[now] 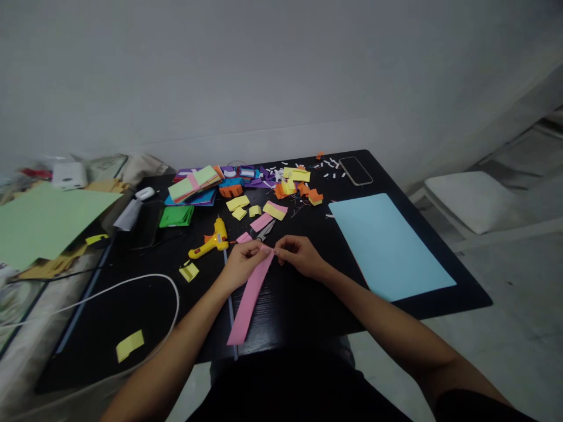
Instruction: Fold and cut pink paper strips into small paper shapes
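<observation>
Pinching the far end of a pink paper strip (250,300) in the left hand (244,263), and nipping its corner just beside with the right hand (301,257). Trailing from that grip toward the body, over the black table (303,308), with scissors (265,230) just beyond the fingertips.

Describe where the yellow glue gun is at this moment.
In the head view, the yellow glue gun lies left of centre on the black table, just left of the left hand, with the green folded paper farther left and beyond.
</observation>
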`<action>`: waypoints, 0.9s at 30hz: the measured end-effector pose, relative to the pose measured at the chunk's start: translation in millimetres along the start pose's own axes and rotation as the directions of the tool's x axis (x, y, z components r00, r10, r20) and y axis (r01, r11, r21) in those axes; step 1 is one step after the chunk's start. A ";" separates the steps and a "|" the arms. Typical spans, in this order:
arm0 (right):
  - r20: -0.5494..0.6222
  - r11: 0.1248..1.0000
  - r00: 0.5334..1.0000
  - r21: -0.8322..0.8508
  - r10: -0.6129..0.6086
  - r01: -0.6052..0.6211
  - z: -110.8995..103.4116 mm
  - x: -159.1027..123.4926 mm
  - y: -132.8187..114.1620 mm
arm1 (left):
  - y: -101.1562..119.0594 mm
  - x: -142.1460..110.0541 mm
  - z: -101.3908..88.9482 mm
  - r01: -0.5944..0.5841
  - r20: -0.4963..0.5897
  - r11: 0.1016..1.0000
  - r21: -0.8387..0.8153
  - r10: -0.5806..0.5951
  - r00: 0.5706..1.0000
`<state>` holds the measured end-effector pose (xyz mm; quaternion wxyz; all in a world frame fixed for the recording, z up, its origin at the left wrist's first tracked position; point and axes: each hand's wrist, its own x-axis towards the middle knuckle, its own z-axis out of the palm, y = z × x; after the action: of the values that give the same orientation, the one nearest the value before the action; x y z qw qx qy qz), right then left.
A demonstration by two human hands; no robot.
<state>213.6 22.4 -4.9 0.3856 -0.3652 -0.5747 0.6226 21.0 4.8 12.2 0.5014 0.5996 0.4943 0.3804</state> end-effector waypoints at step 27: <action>-0.182 1.000 0.983 0.009 -0.007 0.009 -10.6 6.3 1.3 | 0.6 -0.8 1.2 0.249 0.239 0.959 -0.137 -0.212 0.948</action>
<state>220.4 32.7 -7.0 0.4408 -0.4164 -0.5356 0.5877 22.1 3.8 12.5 0.6427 0.5326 0.4685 0.2894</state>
